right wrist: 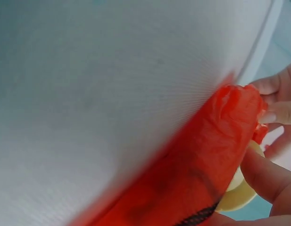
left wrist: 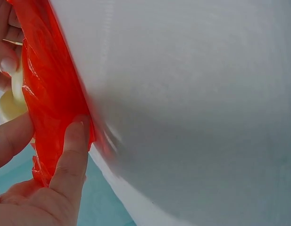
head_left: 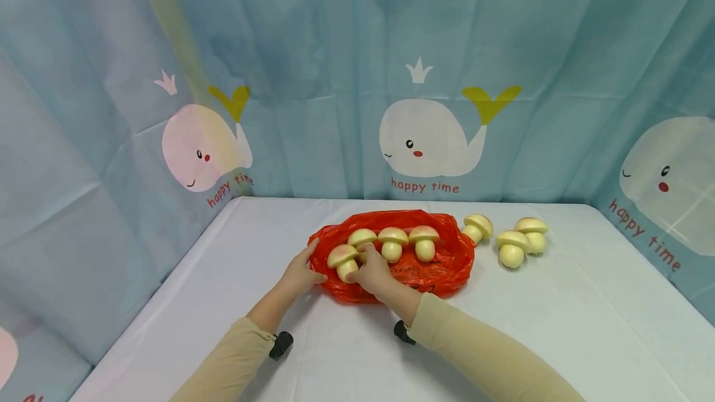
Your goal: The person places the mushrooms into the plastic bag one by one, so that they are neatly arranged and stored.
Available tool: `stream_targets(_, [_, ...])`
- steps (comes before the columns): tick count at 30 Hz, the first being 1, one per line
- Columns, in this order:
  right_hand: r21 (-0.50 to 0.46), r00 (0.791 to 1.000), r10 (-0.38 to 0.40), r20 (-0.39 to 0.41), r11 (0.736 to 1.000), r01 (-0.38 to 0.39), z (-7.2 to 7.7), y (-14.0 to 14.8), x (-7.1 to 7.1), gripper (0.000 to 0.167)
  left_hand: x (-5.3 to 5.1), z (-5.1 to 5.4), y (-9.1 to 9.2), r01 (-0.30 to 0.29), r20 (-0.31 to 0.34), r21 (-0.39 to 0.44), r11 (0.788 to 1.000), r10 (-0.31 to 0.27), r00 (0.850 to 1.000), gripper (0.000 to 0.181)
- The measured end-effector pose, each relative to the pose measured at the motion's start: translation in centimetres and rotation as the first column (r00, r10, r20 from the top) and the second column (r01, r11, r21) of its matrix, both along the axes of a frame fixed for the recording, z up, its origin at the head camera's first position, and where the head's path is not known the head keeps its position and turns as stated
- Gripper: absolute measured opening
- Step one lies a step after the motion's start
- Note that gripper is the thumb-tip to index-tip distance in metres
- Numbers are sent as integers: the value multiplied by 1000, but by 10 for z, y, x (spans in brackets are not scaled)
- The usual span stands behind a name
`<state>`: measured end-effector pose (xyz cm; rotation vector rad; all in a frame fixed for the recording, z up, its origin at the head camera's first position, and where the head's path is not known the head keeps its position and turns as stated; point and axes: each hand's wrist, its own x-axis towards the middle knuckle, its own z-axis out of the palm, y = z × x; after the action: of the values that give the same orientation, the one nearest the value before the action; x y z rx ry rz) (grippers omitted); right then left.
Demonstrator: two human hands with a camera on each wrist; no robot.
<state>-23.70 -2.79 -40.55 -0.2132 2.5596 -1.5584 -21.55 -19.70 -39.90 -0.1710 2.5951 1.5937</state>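
A red plastic bag (head_left: 413,275) lies spread with its mouth up, and several pale yellow toy mushrooms, such as this one (head_left: 424,244), stand inside it. At the bag's left edge, my left hand (head_left: 300,275) pinches the rim; in the left wrist view its fingers (left wrist: 72,155) lie along the red plastic (left wrist: 55,94). My right hand (head_left: 373,273) reaches into the left part of the bag and holds a mushroom (head_left: 342,257) with a pinkish cap. In the right wrist view the thumb touches that mushroom (right wrist: 239,197), which the bag's side partly hides.
Right of the bag, a mushroom (head_left: 477,228) leans by its rim, and two more mushrooms (head_left: 512,248) stand together farther right. The white table (head_left: 558,327) backs onto a blue curtain (head_left: 329,141) with whale prints. Black wrist cameras (head_left: 281,345) are worn under both wrists.
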Motion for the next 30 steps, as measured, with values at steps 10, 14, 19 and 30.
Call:
stream_targets(10, [-4,1000,-10,-7,1000,10,12,19,4,64,1,2,2,10,-16,1,1000,-10,1000,86])
stream_targets(14, [-48,1000,-16,25,999,17,21,38,6,65,1,3,1,5,-5,6,1000,-5,1000,85])
stream_targets(19, [-77,995,-62,82,995,69,33,66,7,61,-1,1,-1,9,-2,6,1000,-9,1000,86])
stream_targets(30, [-74,986,-126,113,988,135,56,136,7,61,0,0,-1,14,8,2,1000,-14,1000,85])
